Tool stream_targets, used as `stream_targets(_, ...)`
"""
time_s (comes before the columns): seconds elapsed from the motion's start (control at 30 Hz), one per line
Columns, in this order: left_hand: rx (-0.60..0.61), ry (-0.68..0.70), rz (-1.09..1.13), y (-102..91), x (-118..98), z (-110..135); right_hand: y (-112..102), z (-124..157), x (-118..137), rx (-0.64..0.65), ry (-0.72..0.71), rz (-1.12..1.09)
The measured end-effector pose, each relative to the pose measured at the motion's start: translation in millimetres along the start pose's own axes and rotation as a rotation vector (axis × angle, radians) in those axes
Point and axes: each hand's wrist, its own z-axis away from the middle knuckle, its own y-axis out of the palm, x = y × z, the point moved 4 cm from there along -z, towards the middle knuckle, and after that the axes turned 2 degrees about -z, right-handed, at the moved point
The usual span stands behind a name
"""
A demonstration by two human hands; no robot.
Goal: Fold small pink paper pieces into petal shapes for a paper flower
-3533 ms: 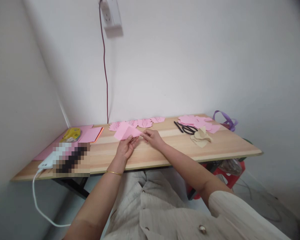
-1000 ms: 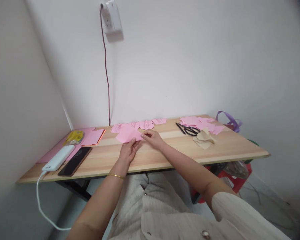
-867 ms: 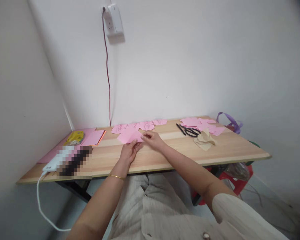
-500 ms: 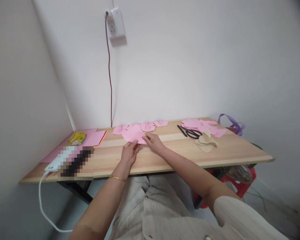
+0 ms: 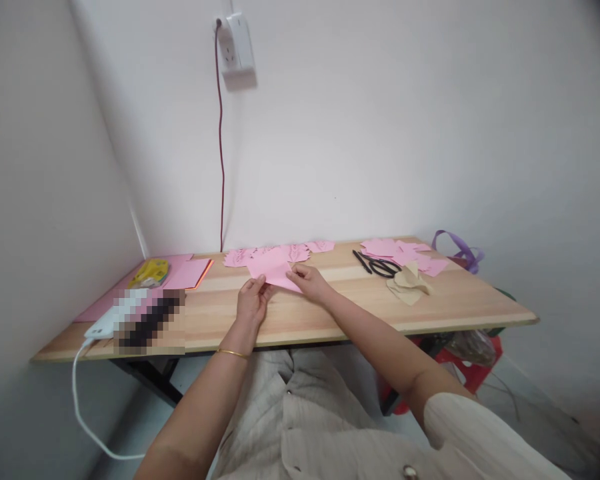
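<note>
A piece of pink paper (image 5: 273,268) is held between my two hands, low over the front middle of the table. My left hand (image 5: 253,297) pinches its lower left edge, thumb on top and fingers beneath. On the right edge, my right hand (image 5: 307,281) grips the paper between thumb and fingers. Just behind it lies a row of pink paper cutouts (image 5: 298,253) with notched edges and cut patterns, partly hidden by the held sheet.
Black-handled scissors (image 5: 384,268), a black pen (image 5: 362,261), brown paper pieces (image 5: 410,285) and a pink paper pile (image 5: 397,251) lie right on the wooden table (image 5: 340,313). At left are pink sheets (image 5: 187,272), a yellow packet (image 5: 150,273) and a white cabled device (image 5: 103,327).
My hands have drawn slightly apart along the pink paper, and its right corner now shows below my right hand. The view has shifted a little.
</note>
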Motion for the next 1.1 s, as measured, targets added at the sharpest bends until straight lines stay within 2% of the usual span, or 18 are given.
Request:
stream_targets(0.23,-0.020,-0.011,0.054,0.0,0,-3,-1,1,2,0.002,0.021,-0.010)
stream_targets(0.47,0.004,0.014,0.088,-4.4,3,-9,7,2,-11,0.142,0.099,-0.197)
stream_targets(0.63,-0.030,0.020,0.059,-3.6,1,-7,11,5,-15,0.214,0.137,-0.206)
stream_targets(0.7,0.004,-0.005,0.043,-1.4,1,-6,9,5,-13,0.204,0.133,-0.207)
stream_targets(0.87,0.194,-0.144,-0.085,6.5,9,-1,4,6,-8,0.177,0.112,-0.181)
stream_targets(0.97,0.171,-0.117,-0.135,6.4,10,0,4,5,-9,0.170,0.122,-0.178)
stream_targets(1.1,0.125,-0.086,-0.153,6.9,9,1,3,1,-13,0.093,0.124,-0.216)
